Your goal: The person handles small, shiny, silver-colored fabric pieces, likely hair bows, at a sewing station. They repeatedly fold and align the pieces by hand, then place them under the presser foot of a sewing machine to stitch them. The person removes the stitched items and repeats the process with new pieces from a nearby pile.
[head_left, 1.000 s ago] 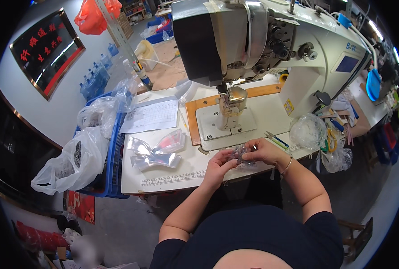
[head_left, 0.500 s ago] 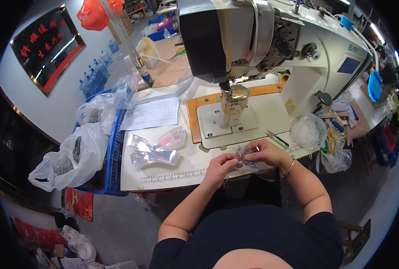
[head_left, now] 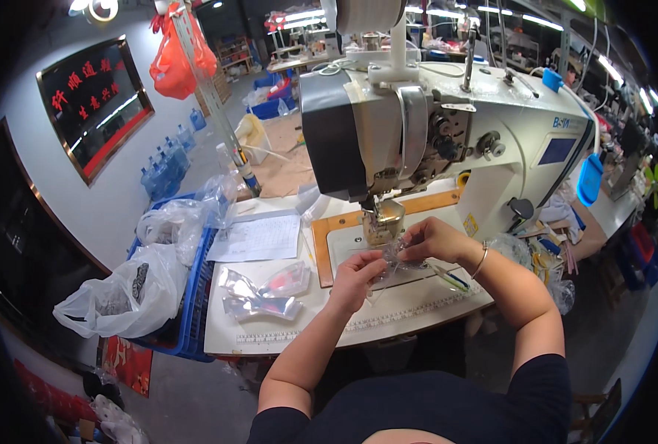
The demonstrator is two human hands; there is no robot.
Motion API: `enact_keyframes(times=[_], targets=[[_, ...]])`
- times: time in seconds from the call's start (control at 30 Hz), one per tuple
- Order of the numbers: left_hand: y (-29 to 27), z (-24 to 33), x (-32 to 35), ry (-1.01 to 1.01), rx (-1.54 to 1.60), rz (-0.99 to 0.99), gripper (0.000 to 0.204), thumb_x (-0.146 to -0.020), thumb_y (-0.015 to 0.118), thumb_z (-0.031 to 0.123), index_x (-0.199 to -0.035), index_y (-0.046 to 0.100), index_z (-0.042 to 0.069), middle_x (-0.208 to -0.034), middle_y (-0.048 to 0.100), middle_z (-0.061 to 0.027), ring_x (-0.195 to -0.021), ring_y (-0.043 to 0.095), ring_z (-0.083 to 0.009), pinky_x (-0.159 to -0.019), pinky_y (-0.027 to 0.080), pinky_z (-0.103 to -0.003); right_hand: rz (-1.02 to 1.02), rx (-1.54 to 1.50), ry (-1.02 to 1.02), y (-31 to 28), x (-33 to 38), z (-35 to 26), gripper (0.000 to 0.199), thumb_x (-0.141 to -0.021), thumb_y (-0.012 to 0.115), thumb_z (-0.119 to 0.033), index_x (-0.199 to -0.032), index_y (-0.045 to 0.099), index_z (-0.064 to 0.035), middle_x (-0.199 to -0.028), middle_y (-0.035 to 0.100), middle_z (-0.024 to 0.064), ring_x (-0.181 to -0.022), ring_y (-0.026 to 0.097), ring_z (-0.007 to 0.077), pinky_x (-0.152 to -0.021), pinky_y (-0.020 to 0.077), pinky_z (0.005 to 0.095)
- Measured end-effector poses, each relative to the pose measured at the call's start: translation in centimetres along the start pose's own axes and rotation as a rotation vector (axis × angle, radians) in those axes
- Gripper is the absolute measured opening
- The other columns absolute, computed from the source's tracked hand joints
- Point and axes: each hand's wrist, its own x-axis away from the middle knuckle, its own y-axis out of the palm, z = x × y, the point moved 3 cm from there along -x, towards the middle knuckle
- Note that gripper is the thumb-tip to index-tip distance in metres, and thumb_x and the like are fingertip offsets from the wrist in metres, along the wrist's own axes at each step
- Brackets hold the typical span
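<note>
My left hand (head_left: 357,278) and my right hand (head_left: 440,246) are raised together just in front of the sewing machine's presser foot (head_left: 385,223). Between them, pinched by the fingertips of both, is a small see-through plastic piece (head_left: 391,255) with greyish glints; the fingers partly hide its shape. Below my right hand, thread snips (head_left: 451,279) with green and dark parts lie on the table. To the left of my hands rests a clear, shiny bow-shaped plastic piece (head_left: 264,305). The sewing machine (head_left: 336,137) stands directly beyond my hands.
A printed sheet (head_left: 256,240) lies at the table's left. A ruler strip (head_left: 266,337) runs along the front edge. Beside the table stands a blue basket (head_left: 193,285) with plastic bags (head_left: 147,292). Scissors and clear bags crowd the right side.
My hands have moved from the table's front edge toward the presser foot, still pinching the plastic piece. The view has tilted up, showing more of the room behind the machine.
</note>
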Motion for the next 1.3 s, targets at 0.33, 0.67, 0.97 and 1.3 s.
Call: enact_keyframes(times=[0.33, 0.67, 0.97, 1.3], targets=[[0.3, 2.4, -1.9, -0.085, 0.015, -0.010, 0.023, -0.082, 0.060, 0.009, -0.103, 0.055, 0.001, -0.087, 0.059, -0.0040, -0.078, 0.057, -0.0124, -0.073, 0.047, -0.029, 0.060, 0.103, 0.049, -1.0, -1.7, -3.2, 0.019, -0.070, 0.073, -0.013, -0.077, 0.058, -0.0030, -0.066, 0.057, 0.0003, -0.054, 0.050, 0.0051, -0.047, 0.0369, 0.0183], [1.5, 3.8, -2.8, -0.198, 0.088, 0.081, 0.016, -0.080, 0.061, 0.014, -0.090, 0.054, 0.005, -0.085, 0.056, -0.0039, -0.077, 0.054, -0.0137, -0.070, 0.045, -0.032, 0.081, -0.006, 0.084, -2.1, -2.9, -3.2, 0.020, -0.069, 0.074, -0.010, -0.072, 0.055, -0.0029, -0.068, 0.057, 0.0020, -0.059, 0.055, 0.0083, -0.049, 0.0434, 0.0187], [1.7, 4.0, -2.5, -0.251, 0.202, 0.090, 0.016, -0.079, 0.061, 0.013, -0.089, 0.054, 0.003, -0.087, 0.056, -0.0074, -0.078, 0.055, -0.0175, -0.071, 0.047, -0.031, 0.127, -0.203, 0.133, -1.3, -2.1, -3.6, 0.020, -0.067, 0.073, -0.009, -0.061, 0.054, -0.0066, -0.061, 0.055, 0.0006, -0.052, 0.052, 0.0076, -0.046, 0.0428, 0.0202], [1.5, 4.6, -3.9, -0.214, 0.185, 0.110, 0.018, -0.079, 0.061, 0.011, -0.093, 0.052, 0.004, -0.085, 0.057, -0.0066, -0.075, 0.058, -0.0170, -0.069, 0.050, -0.029, 0.201, -0.294, 0.101, -1.3, -3.7, -3.6, 0.017, -0.065, 0.070, -0.004, -0.062, 0.053, -0.0063, -0.058, 0.052, 0.0019, -0.049, 0.048, 0.0089, -0.043, 0.0412, 0.0212]])
